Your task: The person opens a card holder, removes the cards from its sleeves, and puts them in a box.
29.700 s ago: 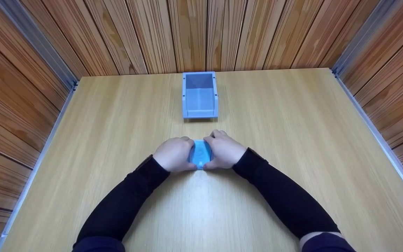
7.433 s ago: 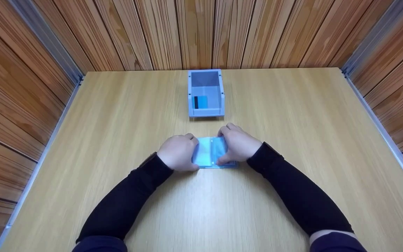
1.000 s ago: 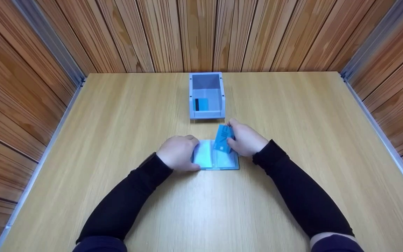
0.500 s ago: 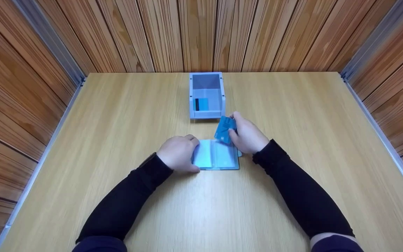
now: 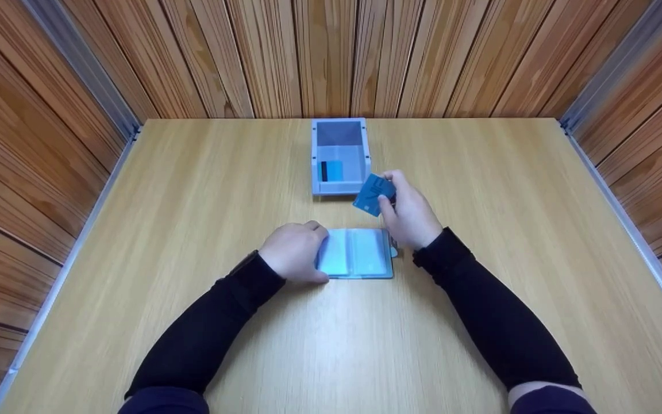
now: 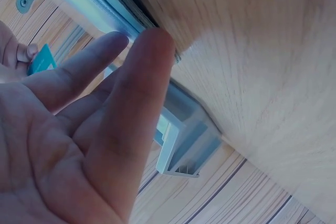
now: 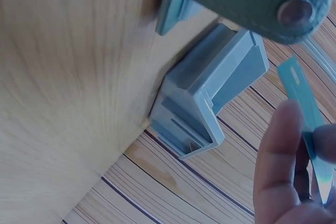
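In the head view an open blue card holder (image 5: 369,253) lies flat on the table, its clear sleeves facing up. My left hand (image 5: 292,252) holds its left side, thumb at the near edge; the left wrist view shows the fingertips (image 6: 149,38) right at the holder's edge. My right hand (image 5: 414,214) pinches a blue card (image 5: 372,196) with dark lettering between thumb and fingers, raised and tilted, just right of the bin's front lip. A strap with a metal snap (image 7: 295,11) looms large in the right wrist view, at the holder's right side.
Beyond the holder stands a grey-blue bin (image 5: 339,188), its low lip facing me. Inside lies another blue card (image 5: 334,171) with a black stripe. Wooden plank walls (image 5: 331,57) close off the back and sides of the table (image 5: 222,190).
My right hand has lifted the card off the holder's right sleeve and carried it forward beside the bin, turning it clockwise. The left hand stays on the holder. Earlier, the holder was closed.
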The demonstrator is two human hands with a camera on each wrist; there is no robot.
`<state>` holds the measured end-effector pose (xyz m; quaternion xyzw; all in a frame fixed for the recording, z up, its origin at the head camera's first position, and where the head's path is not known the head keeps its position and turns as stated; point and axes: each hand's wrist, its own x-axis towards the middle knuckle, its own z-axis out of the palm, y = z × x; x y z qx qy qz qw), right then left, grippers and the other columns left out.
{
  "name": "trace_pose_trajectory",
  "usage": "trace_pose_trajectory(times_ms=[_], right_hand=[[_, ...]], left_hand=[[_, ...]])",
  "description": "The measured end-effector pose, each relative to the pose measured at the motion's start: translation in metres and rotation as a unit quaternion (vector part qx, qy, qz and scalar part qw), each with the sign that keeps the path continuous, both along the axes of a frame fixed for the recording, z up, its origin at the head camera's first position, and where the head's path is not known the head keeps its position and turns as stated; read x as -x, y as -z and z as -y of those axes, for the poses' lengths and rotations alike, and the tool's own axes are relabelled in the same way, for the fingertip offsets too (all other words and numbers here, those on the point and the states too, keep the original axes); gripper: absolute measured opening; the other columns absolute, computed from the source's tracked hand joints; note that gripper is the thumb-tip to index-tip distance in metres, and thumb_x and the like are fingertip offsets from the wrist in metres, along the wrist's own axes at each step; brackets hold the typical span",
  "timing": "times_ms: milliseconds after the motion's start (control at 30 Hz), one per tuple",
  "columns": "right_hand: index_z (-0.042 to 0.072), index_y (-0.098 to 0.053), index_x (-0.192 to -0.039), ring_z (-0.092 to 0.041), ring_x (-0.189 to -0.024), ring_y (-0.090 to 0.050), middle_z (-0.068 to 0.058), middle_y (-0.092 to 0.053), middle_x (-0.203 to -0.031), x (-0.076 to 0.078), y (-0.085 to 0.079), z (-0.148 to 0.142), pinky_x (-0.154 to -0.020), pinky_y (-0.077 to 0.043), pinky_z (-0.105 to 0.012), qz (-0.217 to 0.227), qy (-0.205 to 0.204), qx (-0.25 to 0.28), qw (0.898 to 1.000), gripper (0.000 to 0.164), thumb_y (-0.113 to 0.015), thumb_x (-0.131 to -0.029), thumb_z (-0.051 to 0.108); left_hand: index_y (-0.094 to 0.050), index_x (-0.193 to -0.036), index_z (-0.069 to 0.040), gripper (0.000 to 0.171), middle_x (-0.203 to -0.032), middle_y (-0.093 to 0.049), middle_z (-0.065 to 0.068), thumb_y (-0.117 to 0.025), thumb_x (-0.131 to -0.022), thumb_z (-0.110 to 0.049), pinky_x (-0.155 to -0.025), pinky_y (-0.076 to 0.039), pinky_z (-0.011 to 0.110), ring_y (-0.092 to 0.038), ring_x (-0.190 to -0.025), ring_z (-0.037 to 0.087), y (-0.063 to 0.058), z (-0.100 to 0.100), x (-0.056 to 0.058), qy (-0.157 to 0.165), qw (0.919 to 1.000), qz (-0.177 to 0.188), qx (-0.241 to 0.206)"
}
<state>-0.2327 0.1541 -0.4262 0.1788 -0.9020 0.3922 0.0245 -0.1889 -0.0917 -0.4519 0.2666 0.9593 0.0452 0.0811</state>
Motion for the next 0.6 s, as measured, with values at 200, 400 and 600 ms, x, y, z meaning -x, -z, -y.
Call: trace_pose_trajectory(times_ms=[200,400,600], right_hand=[[0.010,-0.040,-0.132,-0.028,-0.104,-0.065,-0.019,-0.061,-0.122,0.001,-0.005,0.004,-0.083,-0.056,-0.043,-0.052,0.005,0.016,0.999,0.032,-0.049,-0.101,0.013],[0.009,-0.041,-0.130,-0.025,-0.099,-0.065,-0.017,-0.061,-0.119,0.015,-0.015,0.016,-0.079,-0.057,-0.040,-0.081,0.000,0.025,0.996,0.029,-0.048,-0.101,0.013],[0.015,-0.042,-0.129,-0.021,-0.097,-0.064,-0.013,-0.062,-0.118,0.049,-0.029,0.038,-0.079,-0.056,-0.035,-0.038,0.001,0.013,0.999,0.027,-0.046,-0.102,0.015]], left_hand=[[-0.058,-0.129,-0.004,0.087,-0.121,-0.064,0.009,-0.078,-0.067,-0.061,-0.090,-0.050,0.042,-0.062,-0.104,0.024,-0.001,0.000,-0.001,0.006,0.9999,-0.011,0.001],[-0.059,-0.127,-0.004,0.085,-0.118,-0.064,0.009,-0.079,-0.066,-0.060,-0.087,-0.051,0.042,-0.063,-0.102,0.025,-0.001,-0.001,-0.002,0.010,0.9997,-0.021,0.002],[-0.059,-0.128,-0.004,0.086,-0.118,-0.065,0.010,-0.079,-0.066,-0.061,-0.089,-0.051,0.042,-0.063,-0.103,0.025,-0.001,-0.001,-0.002,0.007,0.9998,-0.020,0.005]])
